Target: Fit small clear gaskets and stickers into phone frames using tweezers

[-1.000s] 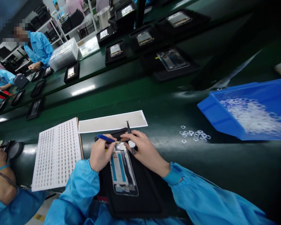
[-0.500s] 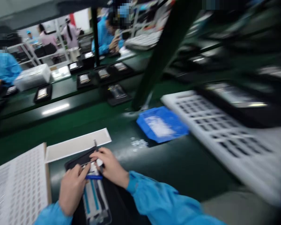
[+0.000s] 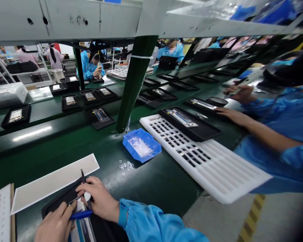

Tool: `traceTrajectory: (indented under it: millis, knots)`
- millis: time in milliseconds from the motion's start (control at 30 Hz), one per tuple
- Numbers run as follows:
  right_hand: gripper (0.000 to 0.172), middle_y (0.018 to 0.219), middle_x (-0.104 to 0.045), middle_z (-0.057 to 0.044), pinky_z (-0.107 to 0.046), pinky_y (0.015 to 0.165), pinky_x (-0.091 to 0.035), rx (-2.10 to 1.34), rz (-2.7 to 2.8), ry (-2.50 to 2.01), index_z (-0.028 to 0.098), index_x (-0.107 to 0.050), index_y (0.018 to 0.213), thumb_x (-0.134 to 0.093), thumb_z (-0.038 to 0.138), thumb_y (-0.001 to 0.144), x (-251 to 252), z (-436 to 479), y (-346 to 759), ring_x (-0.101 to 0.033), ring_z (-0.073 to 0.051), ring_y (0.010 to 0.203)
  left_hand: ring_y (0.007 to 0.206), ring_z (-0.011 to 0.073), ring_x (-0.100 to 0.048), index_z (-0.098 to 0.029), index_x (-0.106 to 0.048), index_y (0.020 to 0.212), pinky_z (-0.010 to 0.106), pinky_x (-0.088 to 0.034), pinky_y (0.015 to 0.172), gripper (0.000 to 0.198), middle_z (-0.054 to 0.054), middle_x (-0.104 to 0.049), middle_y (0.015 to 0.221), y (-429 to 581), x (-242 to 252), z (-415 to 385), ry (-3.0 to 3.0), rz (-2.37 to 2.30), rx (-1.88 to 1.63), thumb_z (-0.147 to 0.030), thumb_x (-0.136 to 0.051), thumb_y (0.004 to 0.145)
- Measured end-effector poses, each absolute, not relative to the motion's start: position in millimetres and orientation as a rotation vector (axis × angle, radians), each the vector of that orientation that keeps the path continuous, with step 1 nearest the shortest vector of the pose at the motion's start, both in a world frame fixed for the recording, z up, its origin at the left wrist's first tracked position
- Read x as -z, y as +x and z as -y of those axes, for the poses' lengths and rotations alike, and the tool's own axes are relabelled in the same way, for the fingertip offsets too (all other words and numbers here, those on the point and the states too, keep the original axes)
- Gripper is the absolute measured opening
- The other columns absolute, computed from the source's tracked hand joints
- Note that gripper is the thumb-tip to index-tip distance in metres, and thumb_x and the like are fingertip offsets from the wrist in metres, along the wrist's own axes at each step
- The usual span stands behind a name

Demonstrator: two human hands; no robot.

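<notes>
At the bottom left, my left hand [image 3: 54,225] grips a blue pen-like tool [image 3: 81,214], its fingers curled round it. My right hand [image 3: 97,199] rests beside it, pinching a thin black stick [image 3: 83,179] that points away from me, with a small white piece under the fingers. Both hands sit over a phone frame [image 3: 82,228] lying in a black tray [image 3: 57,201] on the green bench. A long white strip [image 3: 53,183] lies just beyond the tray.
A blue bin [image 3: 141,145] of small clear parts stands mid-bench, with several loose parts [image 3: 126,165] in front. A white slotted tray [image 3: 207,161] lies to the right. A co-worker's arms [image 3: 255,127] reach over a black tray. A green post [image 3: 133,84] rises behind; phone trays line the conveyor.
My view has swung up and to the right, so the hands now sit at the bottom left corner. The blue tool has turned to lie across the phone frame. The hands stay on the tray.
</notes>
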State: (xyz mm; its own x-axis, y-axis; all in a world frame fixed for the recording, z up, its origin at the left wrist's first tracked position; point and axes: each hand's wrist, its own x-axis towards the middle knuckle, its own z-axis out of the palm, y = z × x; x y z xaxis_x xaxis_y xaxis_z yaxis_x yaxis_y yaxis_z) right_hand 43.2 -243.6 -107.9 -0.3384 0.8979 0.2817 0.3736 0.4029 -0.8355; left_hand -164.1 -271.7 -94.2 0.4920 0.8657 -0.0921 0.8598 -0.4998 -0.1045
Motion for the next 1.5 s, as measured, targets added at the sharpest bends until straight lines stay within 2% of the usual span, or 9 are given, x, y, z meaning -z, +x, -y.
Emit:
traceTrajectory:
  millis: [200,300,367,500,633,767,900,1133,1500]
  knots:
    - [0.035,0.093,-0.071,0.001,-0.039,0.104,-0.035,-0.794,1.698,-0.960,0.023,-0.060,0.120,-0.045,0.008,0.092,103.0,244.2,46.3,-0.061,-0.018,0.093,0.084,0.0191,-0.070,-0.042,-0.052,0.134,0.028,-0.053,0.069,0.053,0.003,-0.065,0.122,-161.9,87.8,272.2,-2.627,1.737,-0.376,-0.012,-0.035,0.093]
    - [0.027,0.090,-0.068,-0.002,-0.035,0.091,-0.047,-0.812,1.515,-0.929,0.025,-0.063,0.123,-0.049,0.028,0.100,96.6,248.7,49.1,-0.061,-0.019,0.091,0.083,0.0180,-0.070,-0.043,-0.048,0.137,0.025,-0.052,0.063,0.053,0.003,-0.065,0.120,-163.3,89.2,274.4,-2.623,1.771,-0.371,-0.015,-0.034,0.094]
    - [0.029,0.099,-0.064,-0.005,-0.032,0.080,-0.052,-0.872,1.395,-0.922,0.027,-0.065,0.123,-0.051,0.038,0.100,94.5,252.3,49.4,-0.060,-0.019,0.090,0.081,0.0168,-0.069,-0.043,-0.047,0.137,0.024,-0.050,0.060,0.053,0.002,-0.065,0.118,-164.5,90.3,276.4,-2.614,1.769,-0.327,-0.014,-0.036,0.093]
    - [0.036,0.106,-0.057,-0.007,-0.024,0.060,-0.055,-1.089,1.174,-0.888,0.024,-0.062,0.123,-0.050,0.047,0.098,96.7,258.6,46.5,-0.060,-0.016,0.082,0.073,0.0128,-0.068,-0.037,-0.054,0.134,0.020,-0.046,0.054,0.048,0.001,-0.066,0.107,-165.7,91.9,281.6,-2.575,1.700,-0.010,-0.015,-0.037,0.094]
    - [0.030,0.096,-0.061,-0.005,-0.025,0.062,-0.056,-1.225,1.062,-0.916,0.021,-0.059,0.112,-0.054,0.046,0.096,100.2,262.9,44.1,-0.060,-0.013,0.071,0.062,0.0092,-0.064,-0.027,-0.060,0.129,0.020,-0.039,0.049,0.037,0.000,-0.064,0.087,-163.4,91.8,283.9,-2.475,1.576,0.436,-0.029,-0.037,0.100]
    - [0.025,0.089,-0.064,-0.004,-0.025,0.061,-0.054,-1.287,1.008,-0.968,0.019,-0.061,0.099,-0.064,0.040,0.088,101.3,264.5,42.9,-0.060,-0.014,0.070,0.055,0.0083,-0.058,-0.024,-0.060,0.128,0.022,-0.036,0.049,0.035,-0.002,-0.060,0.075,-161.1,92.1,283.8,-2.434,1.545,0.506,-0.028,-0.040,0.099]
    - [0.025,0.076,-0.060,-0.001,-0.023,0.057,-0.051,-1.334,0.974,-1.056,0.018,-0.062,0.093,-0.066,0.040,0.085,100.5,265.0,42.4,-0.059,-0.014,0.066,0.059,0.0076,-0.059,-0.025,-0.058,0.131,0.021,-0.038,0.054,0.036,-0.002,-0.062,0.080,-164.2,95.3,285.2,-2.482,1.604,0.523,-0.025,-0.045,0.097]
    - [0.029,0.078,-0.058,-0.002,-0.022,0.053,-0.049,-1.321,1.022,-1.117,0.017,-0.059,0.084,-0.061,0.046,0.088,99.1,264.1,44.5,-0.059,-0.014,0.065,0.064,0.0076,-0.061,-0.029,-0.048,0.139,0.019,-0.041,0.064,0.043,-0.002,-0.063,0.083,-169.6,98.4,288.1,-2.533,1.650,0.638,-0.021,-0.045,0.097]
    - [0.025,0.066,-0.055,0.001,-0.022,0.049,-0.036,-1.236,1.157,-1.286,0.017,-0.058,0.078,-0.064,0.040,0.083,96.3,263.5,44.5,-0.050,-0.011,0.055,0.066,0.0075,-0.062,-0.028,-0.053,0.135,0.018,-0.042,0.063,0.038,-0.002,-0.065,0.085,-169.3,96.9,287.3,-2.543,1.683,0.662,-0.024,-0.046,0.097]
